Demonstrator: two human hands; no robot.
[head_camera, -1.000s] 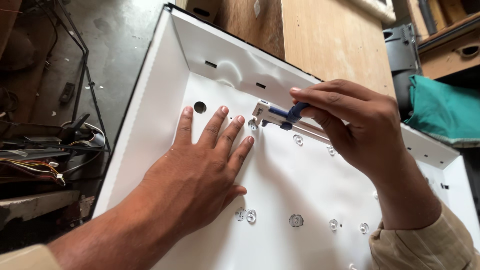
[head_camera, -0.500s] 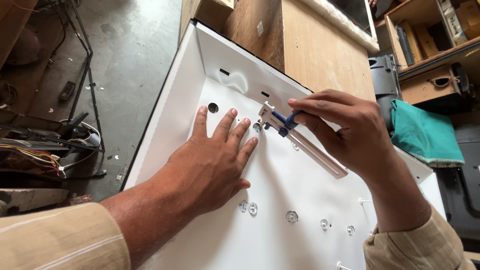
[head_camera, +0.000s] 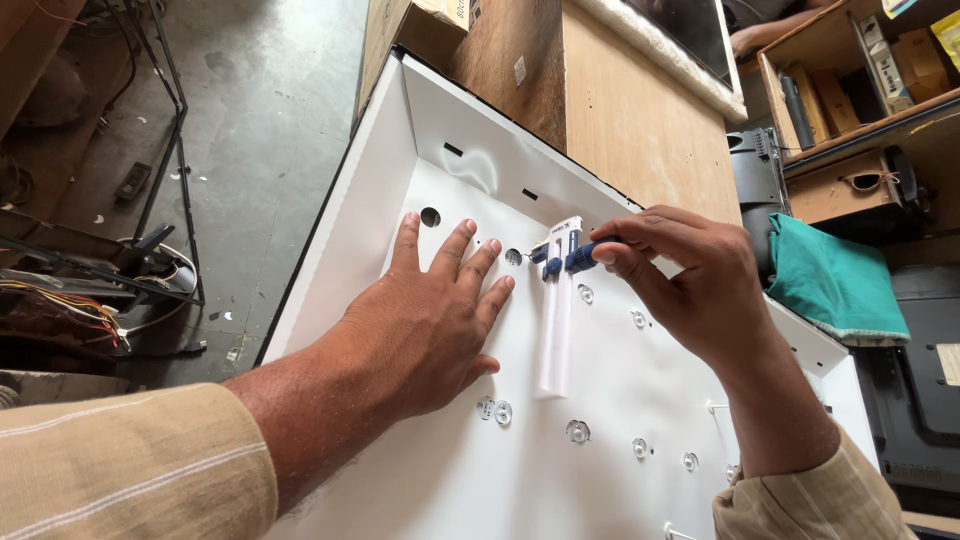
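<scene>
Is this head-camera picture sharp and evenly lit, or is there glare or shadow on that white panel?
Head view: daylight falls evenly and the focus is crisp across both hands; the glossy white metal panel shows a soft sheen near its upper wall, no harsh glare; the flat left hand casts a faint shadow beneath its palm; the right hand, pinching a blue-handled tool, is sharp; straight edges bow slightly towards the corners.

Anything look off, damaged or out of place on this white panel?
A white strip stands lifted off the white panel, its top end pinched by the right hand with a blue tool. The left hand lies flat beside it. No damage visible.
</scene>
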